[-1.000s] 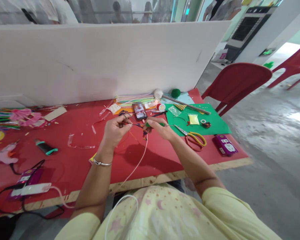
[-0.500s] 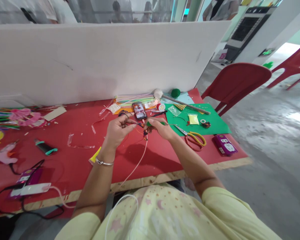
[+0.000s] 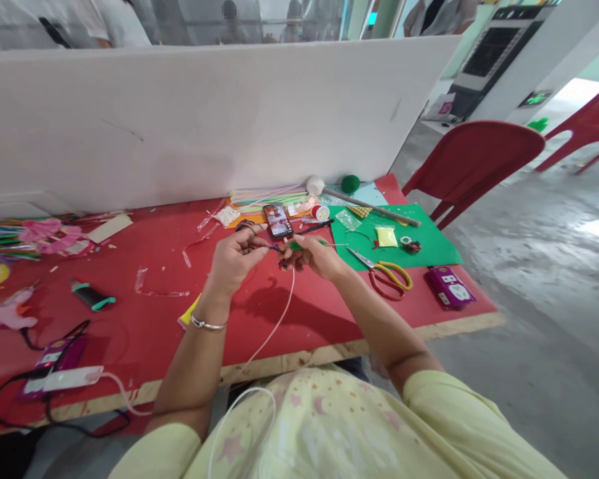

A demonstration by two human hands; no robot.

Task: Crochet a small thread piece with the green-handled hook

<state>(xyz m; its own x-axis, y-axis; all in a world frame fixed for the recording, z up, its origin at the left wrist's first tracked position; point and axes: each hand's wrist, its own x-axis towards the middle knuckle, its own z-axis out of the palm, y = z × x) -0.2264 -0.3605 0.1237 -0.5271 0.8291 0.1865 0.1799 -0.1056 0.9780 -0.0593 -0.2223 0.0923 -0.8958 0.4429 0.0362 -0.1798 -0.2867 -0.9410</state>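
Note:
My left hand (image 3: 238, 256) is closed in a pinch on a small piece of dark multicoloured yarn work (image 3: 275, 247). My right hand (image 3: 317, 256) is closed around a thin green-handled tool (image 3: 295, 245) that looks like a crochet hook. Its slim shaft sticks out to the right past the knuckles. The two hands nearly meet over the red table, just in front of a phone (image 3: 278, 221) with a lit screen. Part of the yarn work hangs below the right fingers, which partly cover it. A pale cord (image 3: 278, 326) runs from under the right hand toward my lap.
Scissors (image 3: 384, 276) lie right of my hands, partly on a green sheet (image 3: 434, 243). A thread spool (image 3: 321, 213), white ball (image 3: 315, 185) and green ball (image 3: 350, 184) sit behind. Left are a glue gun (image 3: 7, 309) and cables. A white panel (image 3: 204, 126) stands behind the table.
Both hands stay close together over the same spot. The right fingers have shifted slightly around the tool, and the hanging yarn piece has moved a little left and up.

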